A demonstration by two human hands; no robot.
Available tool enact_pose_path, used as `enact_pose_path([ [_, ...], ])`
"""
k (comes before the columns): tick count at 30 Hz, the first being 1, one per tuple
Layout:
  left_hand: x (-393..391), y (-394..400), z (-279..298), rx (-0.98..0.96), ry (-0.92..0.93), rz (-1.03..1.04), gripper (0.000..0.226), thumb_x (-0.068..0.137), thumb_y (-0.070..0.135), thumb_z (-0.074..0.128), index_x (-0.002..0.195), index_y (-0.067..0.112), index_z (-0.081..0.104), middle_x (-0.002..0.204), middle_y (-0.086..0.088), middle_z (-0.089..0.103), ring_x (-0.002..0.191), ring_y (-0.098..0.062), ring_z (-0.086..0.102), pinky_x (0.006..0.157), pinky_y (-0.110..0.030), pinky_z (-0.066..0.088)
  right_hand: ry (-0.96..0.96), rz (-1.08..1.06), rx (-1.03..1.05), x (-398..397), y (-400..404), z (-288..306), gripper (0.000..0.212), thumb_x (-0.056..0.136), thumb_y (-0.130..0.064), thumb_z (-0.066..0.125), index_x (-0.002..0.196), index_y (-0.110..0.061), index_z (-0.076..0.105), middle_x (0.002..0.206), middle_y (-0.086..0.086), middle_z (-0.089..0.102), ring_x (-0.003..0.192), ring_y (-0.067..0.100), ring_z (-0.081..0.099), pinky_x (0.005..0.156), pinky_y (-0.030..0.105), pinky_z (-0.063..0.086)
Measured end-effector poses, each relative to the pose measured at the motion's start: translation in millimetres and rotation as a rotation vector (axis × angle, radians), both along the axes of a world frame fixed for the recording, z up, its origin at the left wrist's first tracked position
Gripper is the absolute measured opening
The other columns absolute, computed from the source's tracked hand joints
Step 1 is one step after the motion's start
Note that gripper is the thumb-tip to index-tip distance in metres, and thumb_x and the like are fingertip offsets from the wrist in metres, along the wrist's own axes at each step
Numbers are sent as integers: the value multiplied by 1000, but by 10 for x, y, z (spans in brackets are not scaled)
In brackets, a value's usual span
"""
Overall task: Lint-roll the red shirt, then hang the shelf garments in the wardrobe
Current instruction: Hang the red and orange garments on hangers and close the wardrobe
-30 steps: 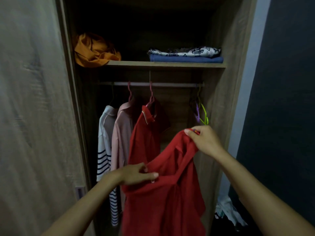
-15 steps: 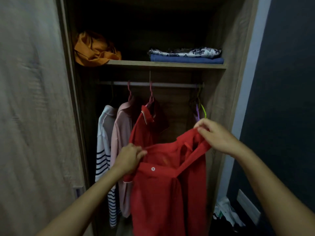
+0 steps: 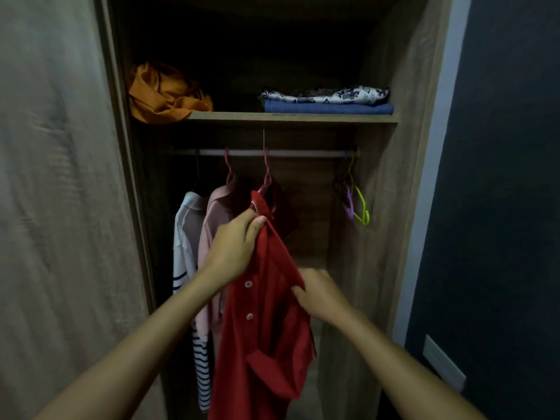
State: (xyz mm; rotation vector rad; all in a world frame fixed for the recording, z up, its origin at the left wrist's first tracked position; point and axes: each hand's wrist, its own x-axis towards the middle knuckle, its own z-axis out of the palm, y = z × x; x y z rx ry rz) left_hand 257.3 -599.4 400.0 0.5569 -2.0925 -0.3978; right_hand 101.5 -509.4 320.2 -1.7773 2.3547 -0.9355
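Red shirt (image 3: 266, 344) hangs from the rail (image 3: 272, 153) between my hands: my left hand (image 3: 233, 253) pinches its collar, my right hand (image 3: 318, 295) grips a fold lower down. Folded garments (image 3: 327, 101) lie on the shelf (image 3: 291, 117) above.

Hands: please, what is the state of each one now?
Left hand: closed on the red shirt near its collar.
Right hand: closed on the red shirt's side.
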Motion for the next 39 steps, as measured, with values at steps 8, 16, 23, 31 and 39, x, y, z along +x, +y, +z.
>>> enact_pose_path([
  [8,674,-428,11,-229,-384,146,28,90,45,53,88,17,59,79,3,64,79,-17,63,66,-30,45,160,-247,39,-480,57,364,25,85,-26,64,106,-37,72,106,2,73,105,27,65,85,35,53],
  [16,612,-616,-156,-224,-98,266,19,91,30,56,84,15,65,80,-5,68,78,-28,64,64,-38,48,100,-149,-111,-258,68,413,33,85,-8,60,106,-28,74,104,2,69,104,21,64,89,25,46],
  [23,144,-558,113,-218,32,141,22,89,30,56,75,16,65,71,-3,68,69,-22,63,62,-29,39,-91,-164,-77,-500,336,751,22,85,-24,68,106,-25,74,106,-3,72,104,12,65,88,21,45],
  [31,-649,-673,286,-260,-56,71,24,88,37,60,82,19,73,71,-3,71,71,-23,65,61,-30,41,-219,-373,-292,-1265,-347,1221,50,87,-48,61,125,-16,61,127,8,62,119,23,57,100,35,45],
  [39,-1076,-1070,421,-254,-42,126,21,87,38,60,83,21,72,76,2,72,74,-20,66,68,-33,50,-330,-442,-236,-1855,-1181,1195,81,92,-65,33,146,-5,32,144,20,46,129,34,50,104,41,39],
])
